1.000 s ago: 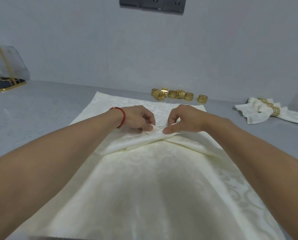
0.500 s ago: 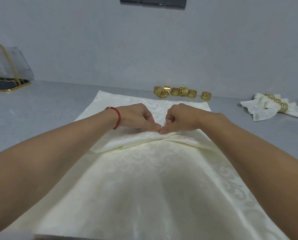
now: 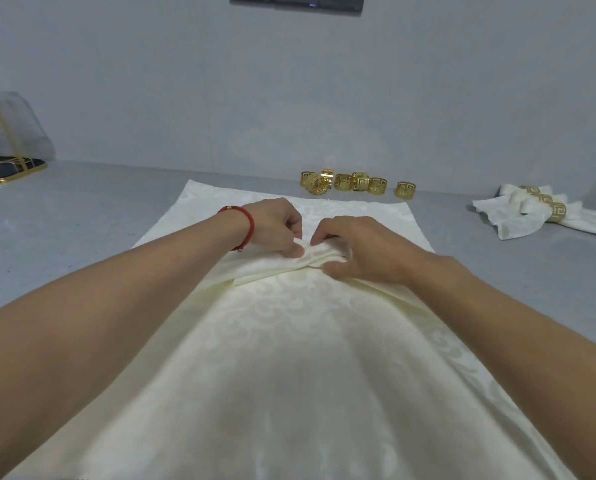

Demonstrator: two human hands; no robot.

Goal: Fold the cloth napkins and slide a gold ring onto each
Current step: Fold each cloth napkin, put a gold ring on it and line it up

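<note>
A large cream patterned napkin [image 3: 289, 358] lies spread on the grey table, running from the near edge toward the wall. Across its far part a pleated ridge of gathered cloth [image 3: 268, 268] stands up. My left hand [image 3: 275, 225], with a red cord at the wrist, pinches the ridge at its middle. My right hand [image 3: 362, 249] pinches the same ridge right beside it, thumb on the near side. Several loose gold rings [image 3: 355, 183] sit in a row behind the napkin near the wall.
Folded napkins with gold rings on them [image 3: 546, 213] lie at the far right. A gold-framed holder with a grey cover [image 3: 9, 147] stands at the far left. The grey table [image 3: 64, 216] meets the wall just behind the rings.
Both hands stayed at the middle of the ridge; the fingers re-gripped and more cloth is bunched between them. The view has shifted slightly.
</note>
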